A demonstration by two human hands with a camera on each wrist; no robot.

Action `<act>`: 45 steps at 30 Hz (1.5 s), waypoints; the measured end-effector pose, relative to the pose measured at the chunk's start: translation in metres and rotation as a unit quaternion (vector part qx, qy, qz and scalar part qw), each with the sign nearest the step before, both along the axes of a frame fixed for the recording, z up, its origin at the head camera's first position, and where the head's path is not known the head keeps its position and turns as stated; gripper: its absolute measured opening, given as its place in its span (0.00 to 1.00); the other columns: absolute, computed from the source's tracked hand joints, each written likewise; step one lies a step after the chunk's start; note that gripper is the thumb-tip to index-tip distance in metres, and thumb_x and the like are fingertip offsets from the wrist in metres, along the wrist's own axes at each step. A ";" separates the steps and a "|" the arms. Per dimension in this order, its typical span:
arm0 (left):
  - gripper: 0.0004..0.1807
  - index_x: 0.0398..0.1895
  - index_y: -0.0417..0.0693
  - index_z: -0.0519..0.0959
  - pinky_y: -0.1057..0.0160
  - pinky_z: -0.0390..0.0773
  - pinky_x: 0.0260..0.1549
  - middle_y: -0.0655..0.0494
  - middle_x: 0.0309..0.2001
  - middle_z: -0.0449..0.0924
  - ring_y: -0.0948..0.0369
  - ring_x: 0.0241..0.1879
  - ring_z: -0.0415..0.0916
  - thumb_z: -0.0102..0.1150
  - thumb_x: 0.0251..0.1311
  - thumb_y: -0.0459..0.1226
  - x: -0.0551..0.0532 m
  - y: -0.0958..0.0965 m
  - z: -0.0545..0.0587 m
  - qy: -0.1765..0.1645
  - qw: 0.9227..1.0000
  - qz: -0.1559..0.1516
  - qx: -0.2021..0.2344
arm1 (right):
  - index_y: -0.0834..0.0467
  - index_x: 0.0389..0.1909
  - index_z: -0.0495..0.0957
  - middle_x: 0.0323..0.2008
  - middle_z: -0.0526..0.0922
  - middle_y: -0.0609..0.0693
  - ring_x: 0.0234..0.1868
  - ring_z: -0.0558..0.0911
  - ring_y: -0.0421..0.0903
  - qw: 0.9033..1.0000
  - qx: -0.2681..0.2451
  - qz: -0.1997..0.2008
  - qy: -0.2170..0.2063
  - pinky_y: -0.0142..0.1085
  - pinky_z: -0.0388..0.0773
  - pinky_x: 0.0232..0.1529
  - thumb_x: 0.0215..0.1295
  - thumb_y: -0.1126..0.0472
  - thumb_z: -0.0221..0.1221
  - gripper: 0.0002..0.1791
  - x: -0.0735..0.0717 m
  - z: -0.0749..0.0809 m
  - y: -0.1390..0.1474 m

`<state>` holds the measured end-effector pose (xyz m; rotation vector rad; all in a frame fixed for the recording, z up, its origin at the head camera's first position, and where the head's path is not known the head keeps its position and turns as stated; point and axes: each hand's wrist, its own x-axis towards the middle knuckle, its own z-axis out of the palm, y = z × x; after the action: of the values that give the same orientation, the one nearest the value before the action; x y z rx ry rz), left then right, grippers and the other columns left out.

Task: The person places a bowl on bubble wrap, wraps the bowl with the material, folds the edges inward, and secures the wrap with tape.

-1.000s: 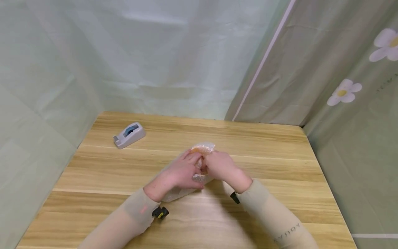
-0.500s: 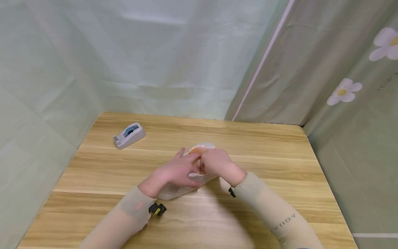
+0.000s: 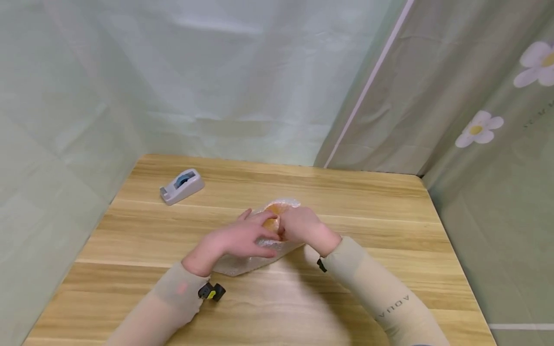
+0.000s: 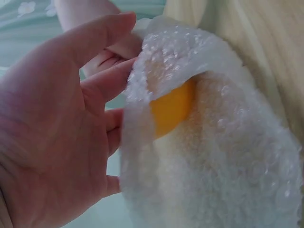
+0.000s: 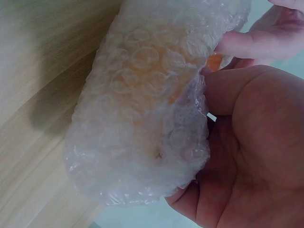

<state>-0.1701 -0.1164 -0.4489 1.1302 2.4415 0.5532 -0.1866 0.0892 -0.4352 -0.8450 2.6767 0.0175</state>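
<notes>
A bubble wrap sheet (image 3: 246, 265) lies folded partly over a rounded orange object (image 3: 277, 208) at mid-table. The object's kind is hard to tell; a smooth orange part (image 4: 173, 111) shows under a flap of the wrap in the left wrist view. My left hand (image 3: 242, 240) is spread beside the fold, its fingertips reaching the wrap's edge. My right hand (image 3: 300, 226) grips the other end of the bundle. In the right wrist view, its thumb and fingers curl on the bubble wrap (image 5: 137, 137), with the orange showing through. Some right fingertips are hidden.
A pale grey tape dispenser (image 3: 182, 186) with a blue roll stands at the back left of the wooden table (image 3: 368, 202). Fabric curtains (image 3: 238, 86) hang behind the table and along its sides.
My left hand has drawn back to the left, its fingers spreading and more of the orange object showing. The right hand shifted slightly and still holds the wrap.
</notes>
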 end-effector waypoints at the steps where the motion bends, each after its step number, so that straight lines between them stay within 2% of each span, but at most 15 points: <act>1: 0.23 0.62 0.64 0.87 0.26 0.39 0.76 0.49 0.81 0.59 0.50 0.82 0.53 0.63 0.71 0.60 0.001 0.002 -0.001 0.009 1.000 0.003 -0.005 | 0.38 0.22 0.89 0.25 0.83 0.39 0.34 0.85 0.47 1.000 0.000 0.000 -0.001 0.50 0.87 0.38 0.70 0.49 0.70 0.14 -0.001 0.000 0.000; 7: 0.22 0.61 0.63 0.87 0.23 0.42 0.74 0.50 0.80 0.60 0.51 0.82 0.54 0.64 0.70 0.58 0.001 0.005 -0.003 0.033 0.999 -0.001 -0.007 | 0.39 0.19 0.85 0.24 0.80 0.39 0.32 0.82 0.46 1.000 0.005 0.000 -0.003 0.50 0.87 0.37 0.70 0.53 0.69 0.17 -0.002 -0.002 0.000; 14: 0.25 0.66 0.64 0.85 0.24 0.38 0.75 0.50 0.84 0.55 0.49 0.84 0.49 0.62 0.73 0.59 -0.001 -0.005 -0.010 0.028 0.999 -0.020 0.022 | 0.41 0.19 0.84 0.25 0.80 0.39 0.32 0.80 0.45 1.000 0.018 0.000 -0.013 0.49 0.86 0.38 0.71 0.55 0.67 0.17 -0.002 0.001 -0.002; 19: 0.25 0.68 0.64 0.84 0.27 0.35 0.77 0.50 0.86 0.51 0.50 0.85 0.43 0.59 0.75 0.60 -0.002 -0.012 -0.013 0.017 0.999 -0.017 0.035 | 0.42 0.18 0.84 0.27 0.83 0.40 0.33 0.82 0.44 1.000 0.018 0.009 -0.004 0.48 0.87 0.39 0.70 0.57 0.68 0.17 -0.003 0.000 -0.005; 24: 0.25 0.71 0.66 0.82 0.29 0.36 0.78 0.49 0.86 0.50 0.51 0.86 0.40 0.59 0.76 0.59 0.002 -0.021 -0.016 0.023 0.999 -0.010 0.047 | 0.42 0.20 0.85 0.29 0.85 0.40 0.35 0.84 0.44 1.000 0.021 0.010 0.000 0.48 0.87 0.41 0.69 0.56 0.68 0.15 -0.004 -0.003 -0.008; 27: 0.26 0.73 0.67 0.80 0.29 0.38 0.78 0.48 0.86 0.49 0.50 0.86 0.39 0.59 0.76 0.58 0.006 -0.029 -0.019 0.024 0.998 -0.002 0.062 | 0.42 0.23 0.88 0.31 0.87 0.41 0.37 0.85 0.45 1.000 0.025 0.003 0.003 0.48 0.87 0.42 0.68 0.53 0.70 0.12 -0.003 -0.003 -0.008; 32: 0.26 0.74 0.66 0.79 0.27 0.40 0.77 0.46 0.87 0.47 0.42 0.85 0.36 0.61 0.76 0.55 0.013 -0.047 -0.020 0.007 0.995 0.023 0.095 | 0.43 0.30 0.92 0.37 0.90 0.45 0.40 0.87 0.47 1.000 0.018 -0.002 0.013 0.48 0.88 0.43 0.67 0.52 0.71 0.06 0.000 -0.001 -0.007; 36: 0.26 0.73 0.68 0.79 0.28 0.39 0.77 0.46 0.87 0.44 0.40 0.85 0.34 0.61 0.76 0.55 0.017 -0.065 -0.020 0.003 0.994 0.046 0.100 | 0.44 0.27 0.91 0.35 0.89 0.44 0.38 0.86 0.46 1.000 0.009 -0.004 0.013 0.47 0.88 0.42 0.66 0.54 0.72 0.07 0.000 -0.001 -0.007; 39: 0.24 0.72 0.68 0.80 0.27 0.40 0.76 0.44 0.87 0.45 0.39 0.85 0.35 0.62 0.75 0.54 0.020 -0.080 -0.021 0.013 0.993 0.063 0.102 | 0.44 0.24 0.89 0.33 0.88 0.43 0.37 0.85 0.45 1.000 0.001 -0.004 0.013 0.47 0.87 0.40 0.65 0.55 0.72 0.09 0.000 -0.002 -0.007; 45: 0.22 0.69 0.67 0.83 0.24 0.42 0.75 0.43 0.86 0.46 0.36 0.84 0.33 0.64 0.75 0.53 0.027 -0.109 -0.022 0.007 0.989 0.109 0.097 | 0.44 0.18 0.83 0.27 0.82 0.42 0.33 0.80 0.43 1.000 -0.009 -0.012 0.006 0.47 0.87 0.39 0.66 0.55 0.71 0.15 0.000 -0.001 -0.006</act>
<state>-0.1429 -0.2255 -0.4713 0.9441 2.5854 0.8696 -0.1864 0.0829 -0.4365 -0.8205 2.7026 -0.0074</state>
